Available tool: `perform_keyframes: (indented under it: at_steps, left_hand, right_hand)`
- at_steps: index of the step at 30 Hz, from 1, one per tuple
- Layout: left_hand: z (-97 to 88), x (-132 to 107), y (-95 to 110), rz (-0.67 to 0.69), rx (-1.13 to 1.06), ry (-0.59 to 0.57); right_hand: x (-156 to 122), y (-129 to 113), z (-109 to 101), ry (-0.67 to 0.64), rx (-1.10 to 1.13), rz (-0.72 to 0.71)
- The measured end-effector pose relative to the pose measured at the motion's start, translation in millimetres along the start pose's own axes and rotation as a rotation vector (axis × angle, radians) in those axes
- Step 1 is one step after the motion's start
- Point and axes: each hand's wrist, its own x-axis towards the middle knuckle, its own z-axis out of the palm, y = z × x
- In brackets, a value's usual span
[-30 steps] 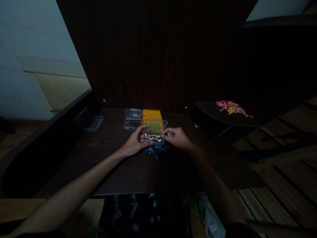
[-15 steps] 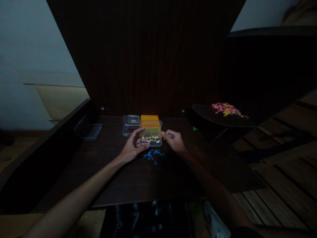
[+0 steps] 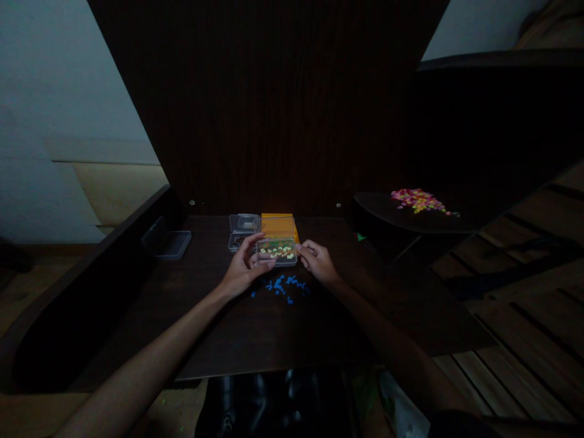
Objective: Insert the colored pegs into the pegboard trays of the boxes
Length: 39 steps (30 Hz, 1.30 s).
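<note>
Box of clear, colourless plastic [image 3: 286, 263], shallow and rectangular, held above a dark brown wooden desk [image 3: 205, 328], on the near side of a flat yellow-orange panel [image 3: 277, 215]. The panel is partly covered by the box's raised, see-through lid. Small pale-yellow angular pieces [image 3: 286, 250] are scattered singly and in clumps within the box; its walls are marked by thin bright edges, and a greenish patch is seen through its rear part. The box is gripped at its left side by the left hand [image 3: 244, 267], the thumb being laid along the near edge. The right hand [image 3: 319, 263] is curled at the box's right edge; whether the rim or a small piece is pinched there cannot be told. Small blue pieces [image 3: 278, 283] are strewn nearer the viewer than the panel. Left of the panel, a hinged clear case with dark contents [image 3: 245, 232] is shown opened; farther left, a second clear plastic case [image 3: 176, 244] is seen. Well to the panel's right, a pink, red and yellow heap [image 3: 418, 199] is borne by a dark, curved shelf [image 3: 378, 208].
</note>
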Motion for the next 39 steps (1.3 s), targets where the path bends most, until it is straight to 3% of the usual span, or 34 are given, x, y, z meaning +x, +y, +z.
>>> perform_keyframes:
  at_steps: [9, 16, 19, 22, 25, 30, 35, 39]
  left_hand:
    - [-2.8, 0.7, -2.3, 0.027, 0.019, -0.063]
    - [1.4, -0.5, 0.3, 0.048, 0.196, -0.054]
    - [-0.2, -0.2, 1.0, 0.175, 0.39, -0.004]
    - [-4.5, -1.3, 4.4, 0.354, 0.713, 0.086]
    - [-7.4, -4.5, 8.0, 0.539, 1.015, 0.1]
    - [-6.0, -9.3, 5.6, 0.723, 1.268, -0.043]
    - [-7.2, -9.3, 2.0, 0.641, 1.304, -0.249]
    - [-10.0, -9.3, 3.3, 0.618, 1.283, -0.332]
  right_hand:
    - [0.1, 0.6, 2.0, -0.074, 0.163, 0.125]
    - [0.9, 4.3, 3.2, -0.046, 0.143, 0.147]
    - [0.6, 0.4, 4.3, -0.01, 0.139, 0.16]
    - [0.7, -2.2, 4.7, 0.017, 0.132, 0.162]
    - [1.4, -1.4, 4.3, 0.032, 0.119, 0.154]
    - [1.3, 1.2, 4.9, 0.017, 0.112, 0.163]
    - [0.4, 5.1, 9.9, -0.015, 0.12, 0.145]
    - [0.5, 9.1, 12.7, -0.039, 0.133, 0.14]
